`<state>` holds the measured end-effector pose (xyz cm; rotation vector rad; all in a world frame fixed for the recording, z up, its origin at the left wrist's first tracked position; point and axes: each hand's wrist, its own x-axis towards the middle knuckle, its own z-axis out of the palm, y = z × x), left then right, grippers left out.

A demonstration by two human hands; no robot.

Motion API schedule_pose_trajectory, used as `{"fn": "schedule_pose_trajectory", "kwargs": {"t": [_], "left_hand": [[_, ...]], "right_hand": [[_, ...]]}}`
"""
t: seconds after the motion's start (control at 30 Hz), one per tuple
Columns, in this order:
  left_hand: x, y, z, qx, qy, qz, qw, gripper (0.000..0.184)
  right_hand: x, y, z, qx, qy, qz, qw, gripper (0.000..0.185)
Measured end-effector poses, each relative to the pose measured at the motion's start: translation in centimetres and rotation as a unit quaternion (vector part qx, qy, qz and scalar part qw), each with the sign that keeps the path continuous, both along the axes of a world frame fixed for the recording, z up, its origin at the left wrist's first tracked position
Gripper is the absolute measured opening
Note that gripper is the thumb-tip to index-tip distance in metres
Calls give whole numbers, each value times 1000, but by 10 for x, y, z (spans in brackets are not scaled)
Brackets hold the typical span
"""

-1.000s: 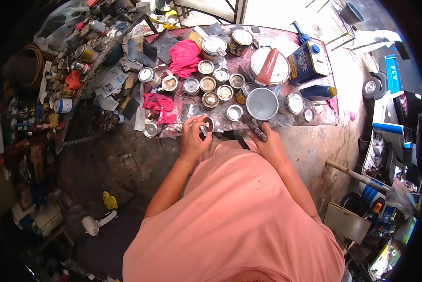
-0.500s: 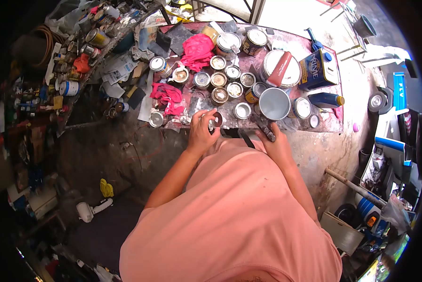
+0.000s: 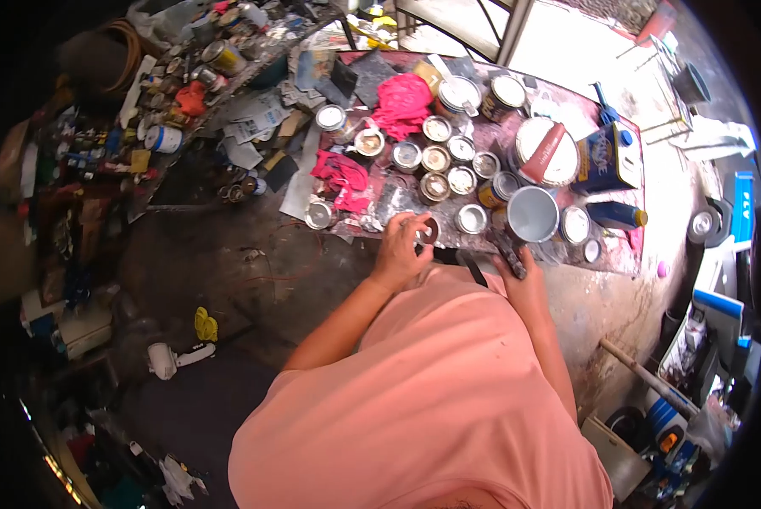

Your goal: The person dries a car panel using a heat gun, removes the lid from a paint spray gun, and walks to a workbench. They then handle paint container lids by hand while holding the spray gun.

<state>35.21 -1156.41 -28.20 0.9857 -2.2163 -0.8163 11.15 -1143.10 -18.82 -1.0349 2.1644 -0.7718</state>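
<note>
My left hand (image 3: 403, 253) is at the table's front edge, fingers curled round a small round lid or ring (image 3: 429, 231) with a dark reddish face. To its right, my right hand (image 3: 524, 278) is closed on a dark, stained handle-like tool (image 3: 508, 257) that points up toward the cans. Just beyond that tool stands an open grey cup (image 3: 533, 215). A small open tin (image 3: 471, 219) sits between the two hands, a little farther back. Several small tins with stained lids (image 3: 435, 159) are grouped behind it.
Pink cloths (image 3: 402, 104) lie at the table's left. A large white-lidded can (image 3: 546, 153) carries a red tube (image 3: 542, 153); a blue container (image 3: 607, 159) and a blue bottle (image 3: 617, 215) stand at the right. A cluttered bench (image 3: 266, 72) adjoins at the left.
The whole view has shifted, so the table and both hands appear farther right. Both hands keep their holds, with little visible movement relative to the table.
</note>
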Motion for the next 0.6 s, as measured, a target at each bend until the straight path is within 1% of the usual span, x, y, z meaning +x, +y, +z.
{"fn": "schedule_pose_trajectory", "kwargs": {"t": [0.13,0.17,0.27,0.3,0.4,0.6], "left_hand": [[0,0,2,13,12,-1,1000,67],[0,0,1,23,1,3,1000,49],[0,-1,0,22,9,-2,1000,50],[-1,-2,1,21,6,-1,1000,45],[-1,-2,4,32,-6,6,999,47],[1,-3,6,34,-4,3,999,46]], "right_hand": [[-2,0,-3,10,13,6,1000,41],[-2,1,-6,-7,6,9,1000,41],[-1,-1,-1,21,0,5,1000,40],[0,-2,2,17,-3,5,1000,41],[-1,-3,0,33,-6,9,999,41],[2,-7,10,44,27,19,998,43]]}}
